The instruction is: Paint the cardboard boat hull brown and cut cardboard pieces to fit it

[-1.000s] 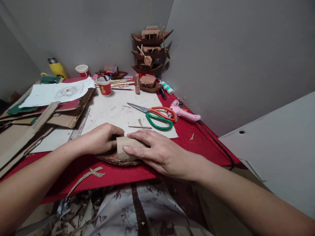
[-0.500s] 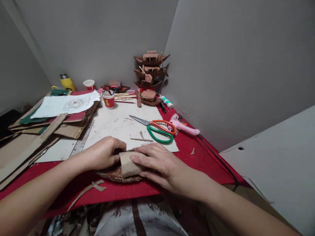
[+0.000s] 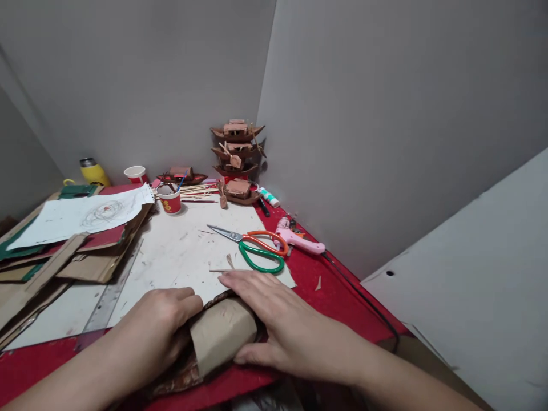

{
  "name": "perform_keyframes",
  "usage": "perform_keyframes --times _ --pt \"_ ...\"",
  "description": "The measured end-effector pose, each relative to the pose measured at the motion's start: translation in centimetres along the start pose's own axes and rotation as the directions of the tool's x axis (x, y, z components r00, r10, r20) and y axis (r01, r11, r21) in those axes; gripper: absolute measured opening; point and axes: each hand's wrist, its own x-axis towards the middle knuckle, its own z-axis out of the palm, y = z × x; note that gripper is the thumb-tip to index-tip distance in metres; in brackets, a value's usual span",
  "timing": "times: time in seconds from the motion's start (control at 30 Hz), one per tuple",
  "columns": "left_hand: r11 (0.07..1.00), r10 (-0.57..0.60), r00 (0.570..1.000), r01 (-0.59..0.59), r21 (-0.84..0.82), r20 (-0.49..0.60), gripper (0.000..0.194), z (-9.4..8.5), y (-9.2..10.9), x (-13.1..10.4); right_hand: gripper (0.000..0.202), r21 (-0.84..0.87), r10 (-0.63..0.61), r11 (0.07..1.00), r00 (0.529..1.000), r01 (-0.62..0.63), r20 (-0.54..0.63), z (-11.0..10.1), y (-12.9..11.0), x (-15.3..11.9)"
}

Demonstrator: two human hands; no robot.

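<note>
A brown model boat [image 3: 182,377] of painted corrugated cardboard lies at the table's front edge, tilted in view. A bent piece of tan cardboard [image 3: 225,337] arches over its middle like a cabin roof. My left hand [image 3: 165,319] is closed at the boat's left part, beside the roof; its fingertips are partly hidden. Around the right end curves my right hand [image 3: 278,325], its thumb at the roof's near lower edge and its fingers along the boat's far side. That end of the boat is hidden beneath the hand.
Scissors [image 3: 261,248] with orange and green handles lie beyond my right hand, beside a pink glue gun [image 3: 302,237]. Stacked model boats [image 3: 237,148], a red paper cup [image 3: 170,200] and thin sticks stand or lie at the back. Cardboard sheets [image 3: 98,265] and a clear ruler [image 3: 105,305] are left.
The view has shifted, so the tabletop appears lower and further left. My right hand has moved toward the roof's right end, its fingers coming off the top, exposing more of it.
</note>
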Motion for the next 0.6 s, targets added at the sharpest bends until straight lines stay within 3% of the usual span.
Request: perform_keyframes --times 0.27,0.47,0.6 --pt "0.995 0.041 0.997 -0.035 0.099 -0.064 0.028 0.68 0.2 -0.32 0.07 0.023 -0.007 1.0 0.999 0.006 0.044 0.1 0.29 0.25" --pt "0.981 0.124 0.983 -0.1 0.167 -0.136 0.027 0.77 0.44 -0.52 0.079 -0.011 -0.001 1.0 0.999 0.001 0.039 0.17 0.27 0.27" --pt "0.979 0.133 0.981 -0.107 0.176 -0.141 0.029 0.78 0.4 -0.61 0.072 -0.004 -0.004 1.0 0.997 0.004 0.071 -0.18 0.3 0.82"
